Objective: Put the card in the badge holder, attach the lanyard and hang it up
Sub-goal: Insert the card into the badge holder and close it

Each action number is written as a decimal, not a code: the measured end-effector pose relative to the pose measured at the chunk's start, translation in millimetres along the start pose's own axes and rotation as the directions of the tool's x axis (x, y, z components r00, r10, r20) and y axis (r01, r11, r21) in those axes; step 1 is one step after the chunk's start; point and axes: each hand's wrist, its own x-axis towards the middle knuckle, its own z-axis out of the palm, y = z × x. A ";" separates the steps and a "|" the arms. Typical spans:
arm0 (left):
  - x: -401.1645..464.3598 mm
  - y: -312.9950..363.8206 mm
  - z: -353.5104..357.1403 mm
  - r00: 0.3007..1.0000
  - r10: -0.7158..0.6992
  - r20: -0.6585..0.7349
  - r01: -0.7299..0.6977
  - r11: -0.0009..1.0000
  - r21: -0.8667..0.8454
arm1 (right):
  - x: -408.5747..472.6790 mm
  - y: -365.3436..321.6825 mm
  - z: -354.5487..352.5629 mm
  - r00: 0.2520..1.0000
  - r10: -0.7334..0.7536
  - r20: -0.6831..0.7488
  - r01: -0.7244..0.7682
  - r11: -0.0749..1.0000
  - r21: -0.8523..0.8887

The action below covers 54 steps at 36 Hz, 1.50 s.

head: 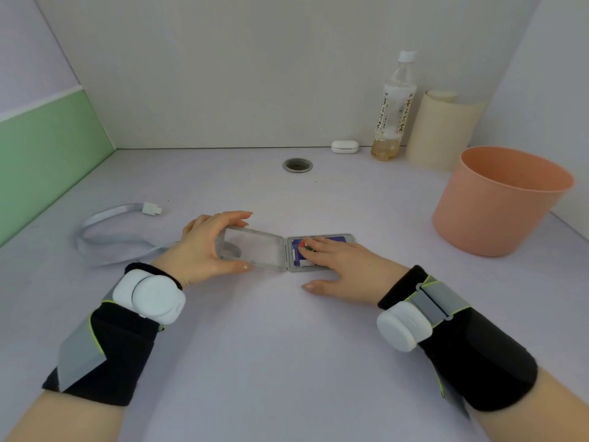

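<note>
- Right hand: flat, fingers spread, fingertips pressing the card into the right half of the holder; not gripping anything.
- Left hand: thumb and fingers pinch the clear left half by its edges, tilting it slightly up.
- Holder lies open like a book on the desk, mid-table. Looks like rigid, light, slick plastic; the hinge is likely the weak spot, so best held by the frame edges.
- Card: thin, stiff, mostly blue with a red/green mark; print unreadable.
- Lanyard: soft grey strap, loose, left of the holder, not attached. Best grabbed at the white clip.
- Far: bucket; bottle, label script too small to read.
</note>
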 end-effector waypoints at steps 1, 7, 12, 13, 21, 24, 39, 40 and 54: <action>-0.2 -0.5 -0.1 1.000 0.002 -0.005 -0.002 1.000 -0.007 | -0.3 -0.7 0.0 1.000 0.001 0.003 -0.001 1.000 -0.003; -0.6 -2.4 0.3 0.999 0.028 -0.016 -0.029 0.999 -0.033 | -1.0 -3.1 -0.2 1.000 0.005 0.015 -0.005 1.000 0.010; 0.7 -6.1 0.5 0.998 0.061 -0.031 -0.063 0.996 -0.059 | -0.2 -0.5 -0.4 0.999 0.000 -0.034 0.002 0.998 0.061; 1.1 -5.8 0.4 0.997 0.068 -0.032 -0.070 0.995 -0.069 | -0.5 -0.2 -1.2 0.998 -0.002 -0.059 0.006 0.997 0.073; 1.9 -0.9 -2.2 0.993 0.089 -0.072 -0.098 0.986 -0.135 | 0.8 13.5 -11.1 0.959 0.183 -0.214 -0.095 0.926 0.365; 3.0 0.8 -3.3 0.987 0.110 -0.115 -0.128 0.977 -0.172 | 1.6 25.2 -12.7 0.926 0.306 -0.220 -0.136 0.816 0.562; 14.0 23.5 -0.5 0.969 0.095 -0.229 -0.197 0.858 -0.474 | 6.6 37.2 -8.9 0.897 0.373 -0.239 -0.141 0.751 0.645; 16.2 25.6 0.5 0.969 0.102 -0.226 -0.203 0.850 -0.486 | 6.4 37.4 -8.8 0.898 0.372 -0.237 -0.139 0.748 0.649; 53.6 62.0 36.8 0.987 0.111 -0.113 -0.154 0.833 -0.531 | 11.2 49.0 -6.5 0.896 0.399 -0.195 -0.100 0.609 0.787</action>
